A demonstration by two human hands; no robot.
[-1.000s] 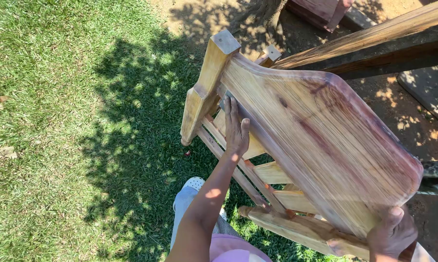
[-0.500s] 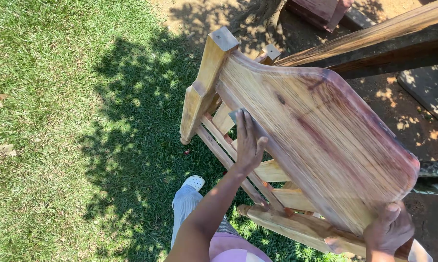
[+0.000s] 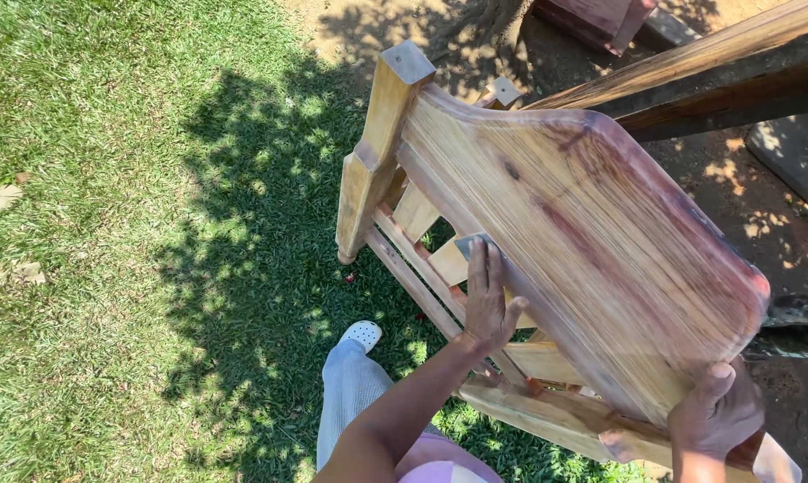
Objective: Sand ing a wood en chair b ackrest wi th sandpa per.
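Note:
A bare wooden chair lies tipped on its side over the grass, its wide streaked seat facing up at me. My left hand presses flat on the seat's left edge, fingers stretched over a small grey sheet of sandpaper that sticks out past my fingertips. My right hand grips the seat's near right corner, thumb on top. One chair leg points away to the upper left. The slatted chair back shows below my left hand.
Grass with tree shade fills the left side. My foot in a white perforated shoe stands under the chair. A heavy wooden beam crosses the upper right above bare dirt. A reddish block sits at the top.
My left hand with the sandpaper has slid down the seat's edge toward me, away from the leg joint. The right hand has kept its grip on the corner.

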